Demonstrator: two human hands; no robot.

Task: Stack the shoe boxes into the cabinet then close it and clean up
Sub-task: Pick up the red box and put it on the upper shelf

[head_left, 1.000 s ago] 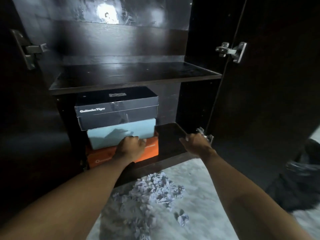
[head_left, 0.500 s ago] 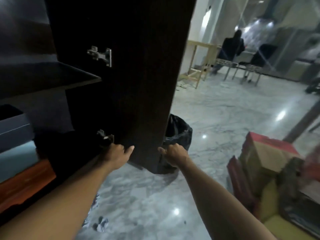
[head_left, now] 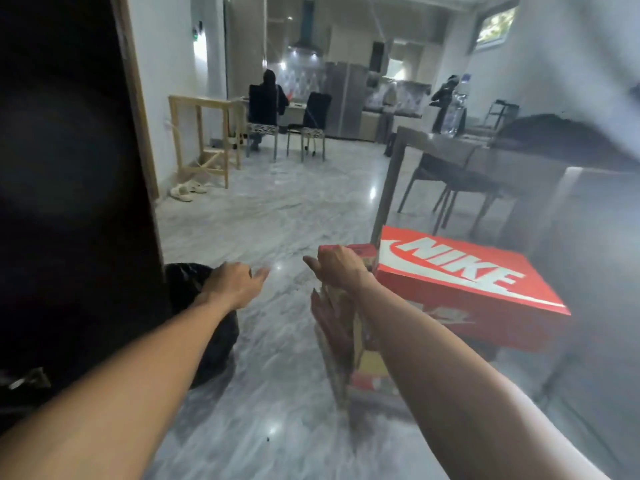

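- Both hands are out in front, over the marble floor (head_left: 270,216), and neither holds anything.
- The left hand (head_left: 232,282) hangs loose, fingers relaxed and slightly parted, pointing forward. Just behind it sits a black bin bag (head_left: 194,271) against the dark cabinet door (head_left: 69,168).
- The right hand (head_left: 337,268) is relaxed too, thumb stuck out to the left. It looks to be just at the corner of a small upright box (head_left: 363,252), though blur hides whether it touches.
- Here is the prize: the red Nike shoe box (head_left: 464,282), lying flat just to the right of the right hand, lid up, near a grey table (head_left: 502,157).
- Its long axis runs from the far left corner down toward the near right, so 1 short end faces the hands.
- The right hand is clearly the nearer one; the left has to cross over to reach the box.
- Below the right forearm, a jumble of red and yellow cardboard (head_left: 367,368) stands on the floor, too smeared to read.
- My call: the fetch step is under way, with at least 1 box not yet stacked and the door open.
- Far back, chairs (head_left: 311,116) and a wooden frame (head_left: 201,133), well apart from the action.
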